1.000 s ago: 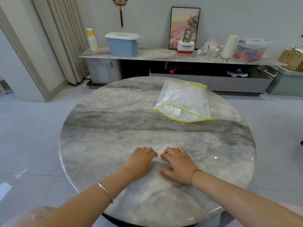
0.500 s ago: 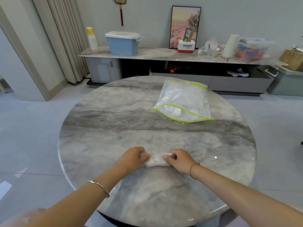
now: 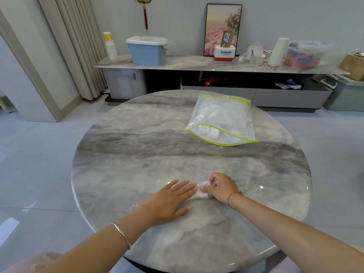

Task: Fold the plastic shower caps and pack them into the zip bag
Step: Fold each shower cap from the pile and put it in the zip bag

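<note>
shower cap (image 3: 202, 191) sits near the front edge of the counter (image 3: 137, 154), a small crumpled clear bundle squeezed btw both hands, long axis running left-right across the person. left grip (image 3: 169, 201) lies flat, fingers straight & together, pressing down on the cap's left end; it's curled round nothing. right grip (image 3: 220, 187) has its fingers curled, pinching the cap's right end w/ thumb & fingertips. prob. near the last fold, but the film is too clear to count layers.

zip bag (image 3: 222, 121) lies well apart on the far side of the counter, ahead & to the right of the hands. its yellow-green zip edge faces the person & looks to gape open, w/ pale crumpled stuff inside, prob. caps packed before. so the cap must go forward & right. right grip is the nearer one & has hold of it, so i'd expect it to carry while the left goes to steady the mouth. nothing stands btw cap & bag. risk: the bundle springs open once the flat hand lifts.

beyond the counter is a low sideboard (image 3: 197, 65) w/ blue bin (image 3: 147, 51), paper cups (image 3: 110, 46), framed picture (image 3: 222, 22) & white roll (image 3: 278, 52), all well off the path.
</note>
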`<state>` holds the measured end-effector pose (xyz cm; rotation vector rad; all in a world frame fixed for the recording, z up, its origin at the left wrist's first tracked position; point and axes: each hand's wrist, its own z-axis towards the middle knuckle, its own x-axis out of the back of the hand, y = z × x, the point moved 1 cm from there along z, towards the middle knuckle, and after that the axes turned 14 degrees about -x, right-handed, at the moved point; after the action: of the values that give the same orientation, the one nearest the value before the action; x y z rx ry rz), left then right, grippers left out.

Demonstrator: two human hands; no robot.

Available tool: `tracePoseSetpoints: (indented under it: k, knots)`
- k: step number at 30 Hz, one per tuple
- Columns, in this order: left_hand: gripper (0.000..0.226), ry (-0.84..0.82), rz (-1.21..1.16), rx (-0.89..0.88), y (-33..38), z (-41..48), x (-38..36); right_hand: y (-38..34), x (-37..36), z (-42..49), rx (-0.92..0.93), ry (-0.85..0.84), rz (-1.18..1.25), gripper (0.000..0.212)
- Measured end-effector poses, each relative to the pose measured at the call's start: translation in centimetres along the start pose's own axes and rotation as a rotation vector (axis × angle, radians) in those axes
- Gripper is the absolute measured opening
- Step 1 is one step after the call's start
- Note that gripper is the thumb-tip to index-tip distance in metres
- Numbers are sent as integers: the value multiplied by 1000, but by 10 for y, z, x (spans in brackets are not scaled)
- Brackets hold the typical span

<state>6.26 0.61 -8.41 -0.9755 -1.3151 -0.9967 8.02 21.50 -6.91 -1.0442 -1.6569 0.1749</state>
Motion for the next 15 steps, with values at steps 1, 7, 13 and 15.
tracePoseSetpoints:
  k: [1,7,13,15]
  knots:
    - [58,-28,10,-1,0,-2,-1,1,3,-1,-2,23,-23,37]
    - [63,-90,-24,46,4,-2,2,10,26,1,-44,73,-101,38]
    - [79,-89,-140,119,11,7,20,2,32,-15,411,121,-129,13]
    - [75,-125,-219,176,10,9,28,-5,28,-27,574,79,-234,23]
